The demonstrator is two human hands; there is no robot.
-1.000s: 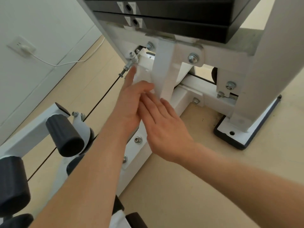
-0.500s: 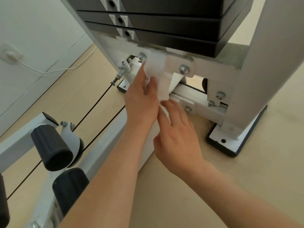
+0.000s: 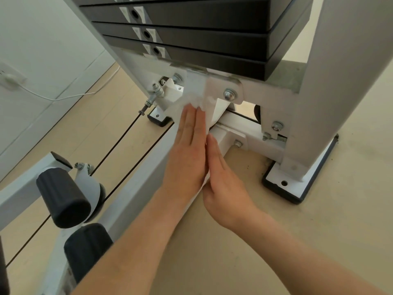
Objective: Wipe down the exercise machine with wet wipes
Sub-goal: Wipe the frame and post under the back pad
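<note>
- The left hand (image 3: 187, 154) lies flat, fingers (image 3: 191, 124) straight and together, pressing a white wet wipe (image 3: 196, 99) against the white frame (image 3: 251, 133) of the exercise machine, just under the black weight stack (image 3: 202, 43); a flat palm spreads the pressure for wiping.
- The right hand (image 3: 223, 177) sits just beside it, fingers extended and loosely together along the frame's edge, gripping nothing I can see; it likely steadies the wipe's lower edge, though that part is hidden.
- Bolts (image 3: 230, 94) near the wipe could snag it.
</note>
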